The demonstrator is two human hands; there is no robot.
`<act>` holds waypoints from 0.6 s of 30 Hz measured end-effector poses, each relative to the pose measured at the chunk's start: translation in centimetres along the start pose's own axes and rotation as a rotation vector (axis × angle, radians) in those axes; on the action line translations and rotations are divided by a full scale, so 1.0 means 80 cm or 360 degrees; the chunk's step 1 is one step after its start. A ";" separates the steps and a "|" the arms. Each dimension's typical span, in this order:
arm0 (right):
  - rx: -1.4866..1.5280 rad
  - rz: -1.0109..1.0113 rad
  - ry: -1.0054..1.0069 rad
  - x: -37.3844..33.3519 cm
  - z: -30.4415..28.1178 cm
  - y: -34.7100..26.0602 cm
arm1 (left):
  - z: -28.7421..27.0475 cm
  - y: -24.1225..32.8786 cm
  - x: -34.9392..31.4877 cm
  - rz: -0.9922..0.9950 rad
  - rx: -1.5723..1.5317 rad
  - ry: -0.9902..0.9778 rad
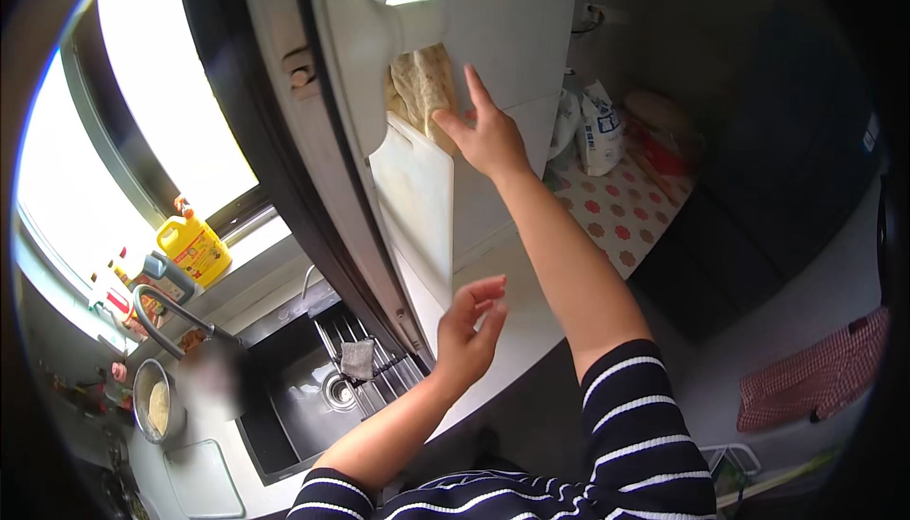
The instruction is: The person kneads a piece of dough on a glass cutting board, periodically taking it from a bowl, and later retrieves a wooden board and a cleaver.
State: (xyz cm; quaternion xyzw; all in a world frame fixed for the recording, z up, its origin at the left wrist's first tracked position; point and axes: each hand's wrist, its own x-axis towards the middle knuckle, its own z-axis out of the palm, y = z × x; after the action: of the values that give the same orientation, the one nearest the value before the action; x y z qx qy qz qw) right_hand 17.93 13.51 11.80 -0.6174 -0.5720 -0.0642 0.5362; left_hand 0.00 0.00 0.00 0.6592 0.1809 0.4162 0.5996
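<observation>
- Beige cloth (414,84) high against white panel, just above upright white board (414,188); not off the panel.
- Left hand (470,333): fingers loosely curled, thumb apart, nothing seen in it.
- Right hand (493,141): thumb at cloth edge, index spread wide; can't tell if other fingers grip. Reach looks done, handling left.
- Room, left to right: bright window (171,55), black sink (282,411), pale counter (517,354), dotted tabletop (611,212), checked fabric (806,378).
</observation>
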 end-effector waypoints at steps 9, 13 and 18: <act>0.0244 -0.0078 0.0153 0.088 -0.043 0.003 | 0.031 0.104 0.172 0.0601 -0.0218 0.0821; 0.1082 0.0383 -0.0525 0.124 -0.076 -0.042 | 0.007 0.135 0.290 0.0544 -0.0571 0.1019; 0.1304 0.0595 -0.0874 0.135 -0.047 -0.041 | 0.002 0.136 0.350 0.0078 -0.1350 0.0659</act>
State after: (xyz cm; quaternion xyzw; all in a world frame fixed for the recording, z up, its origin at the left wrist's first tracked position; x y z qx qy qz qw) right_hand 21.04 16.85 22.78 -0.4428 -0.5497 0.4255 0.5663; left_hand 13.77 18.22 19.56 0.2633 0.0950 0.5900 0.7573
